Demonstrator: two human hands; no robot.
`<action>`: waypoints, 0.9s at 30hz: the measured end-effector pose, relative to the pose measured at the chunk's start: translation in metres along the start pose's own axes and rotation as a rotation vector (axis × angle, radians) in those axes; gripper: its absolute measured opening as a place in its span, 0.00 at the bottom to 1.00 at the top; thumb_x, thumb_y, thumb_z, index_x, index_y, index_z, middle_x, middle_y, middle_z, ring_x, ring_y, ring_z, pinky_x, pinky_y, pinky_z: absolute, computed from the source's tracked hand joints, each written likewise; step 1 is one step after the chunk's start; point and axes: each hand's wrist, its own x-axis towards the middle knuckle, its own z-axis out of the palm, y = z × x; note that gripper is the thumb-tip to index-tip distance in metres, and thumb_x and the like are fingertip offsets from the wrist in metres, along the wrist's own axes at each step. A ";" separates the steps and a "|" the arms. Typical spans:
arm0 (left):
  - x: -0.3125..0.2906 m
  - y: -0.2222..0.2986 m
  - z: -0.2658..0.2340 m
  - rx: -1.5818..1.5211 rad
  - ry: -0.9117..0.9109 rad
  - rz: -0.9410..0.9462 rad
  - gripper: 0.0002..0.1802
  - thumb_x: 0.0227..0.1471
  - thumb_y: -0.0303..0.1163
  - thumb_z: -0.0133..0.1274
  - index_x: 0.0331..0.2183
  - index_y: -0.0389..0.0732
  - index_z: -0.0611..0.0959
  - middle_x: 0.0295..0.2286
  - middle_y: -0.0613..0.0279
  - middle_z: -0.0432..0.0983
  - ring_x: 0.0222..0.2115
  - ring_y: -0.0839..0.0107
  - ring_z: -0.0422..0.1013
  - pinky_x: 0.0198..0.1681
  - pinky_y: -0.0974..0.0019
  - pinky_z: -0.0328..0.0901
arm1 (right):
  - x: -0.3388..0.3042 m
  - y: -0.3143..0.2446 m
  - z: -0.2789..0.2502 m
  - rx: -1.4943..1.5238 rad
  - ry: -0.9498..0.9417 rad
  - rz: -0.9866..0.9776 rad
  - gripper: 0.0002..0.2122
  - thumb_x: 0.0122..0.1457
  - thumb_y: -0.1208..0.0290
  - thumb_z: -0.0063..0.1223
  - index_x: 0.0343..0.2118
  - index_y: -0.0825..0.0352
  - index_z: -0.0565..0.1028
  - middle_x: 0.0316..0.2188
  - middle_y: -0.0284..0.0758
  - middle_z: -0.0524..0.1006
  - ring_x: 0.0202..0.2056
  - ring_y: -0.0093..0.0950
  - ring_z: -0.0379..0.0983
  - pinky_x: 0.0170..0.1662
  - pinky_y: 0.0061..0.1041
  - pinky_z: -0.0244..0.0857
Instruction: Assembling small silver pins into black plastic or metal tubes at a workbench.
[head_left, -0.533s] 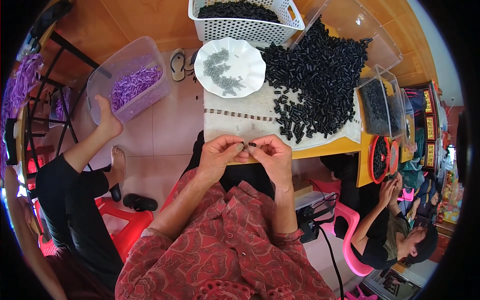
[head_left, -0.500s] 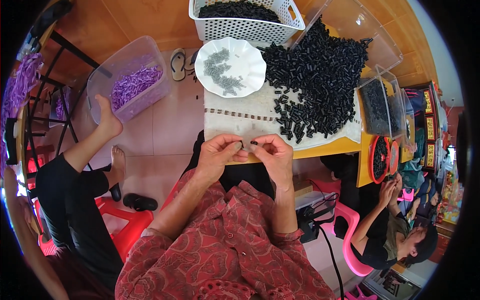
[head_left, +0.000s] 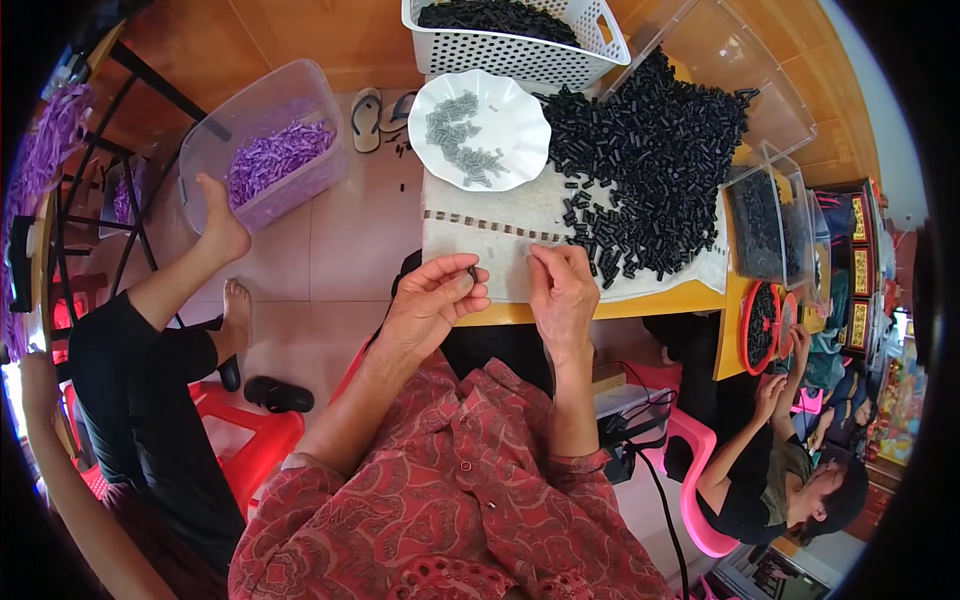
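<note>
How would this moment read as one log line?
left hand: pinching small black piece | right hand: on white cloth | black pile beside

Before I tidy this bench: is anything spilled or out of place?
Mostly orderly. The black tube pieces lie in a loose heap on the cloth, spreading toward its edge near the right hand. A few dark bits lie scattered on the floor by the sandals.

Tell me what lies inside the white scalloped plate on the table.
The white plate holds a loose scatter of small grey metal pieces, with most of its surface bare. Nothing covers it. The left hand pinches a small dark piece; the right hand rests on the cloth.
</note>
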 end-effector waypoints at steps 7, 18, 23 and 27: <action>-0.002 0.002 0.000 -0.045 -0.025 0.008 0.16 0.60 0.22 0.51 0.51 0.35 0.78 0.43 0.52 0.78 0.38 0.67 0.78 0.45 0.62 0.75 | 0.009 -0.021 0.010 0.033 -0.101 -0.022 0.08 0.52 0.79 0.63 0.35 0.63 0.81 0.29 0.35 0.76 0.26 0.32 0.77 0.29 0.27 0.69; -0.002 -0.003 -0.001 -0.001 -0.083 0.117 0.17 0.58 0.19 0.51 0.50 0.36 0.78 0.44 0.50 0.78 0.40 0.63 0.78 0.48 0.59 0.74 | 0.004 -0.026 0.024 0.049 -0.198 0.012 0.03 0.53 0.76 0.60 0.31 0.64 0.77 0.29 0.36 0.73 0.26 0.39 0.75 0.28 0.36 0.69; -0.004 -0.005 0.002 0.130 -0.057 0.160 0.16 0.57 0.17 0.52 0.48 0.35 0.79 0.43 0.50 0.79 0.39 0.62 0.79 0.47 0.59 0.74 | -0.003 -0.020 0.021 0.126 -0.140 0.027 0.05 0.54 0.80 0.58 0.33 0.66 0.75 0.30 0.39 0.73 0.27 0.41 0.75 0.29 0.35 0.69; -0.005 -0.005 0.004 0.154 -0.053 0.163 0.15 0.56 0.16 0.53 0.47 0.32 0.79 0.40 0.52 0.79 0.39 0.63 0.79 0.47 0.59 0.75 | -0.008 -0.025 0.012 0.250 -0.133 0.108 0.05 0.55 0.83 0.57 0.33 0.70 0.74 0.30 0.41 0.74 0.27 0.37 0.75 0.29 0.31 0.69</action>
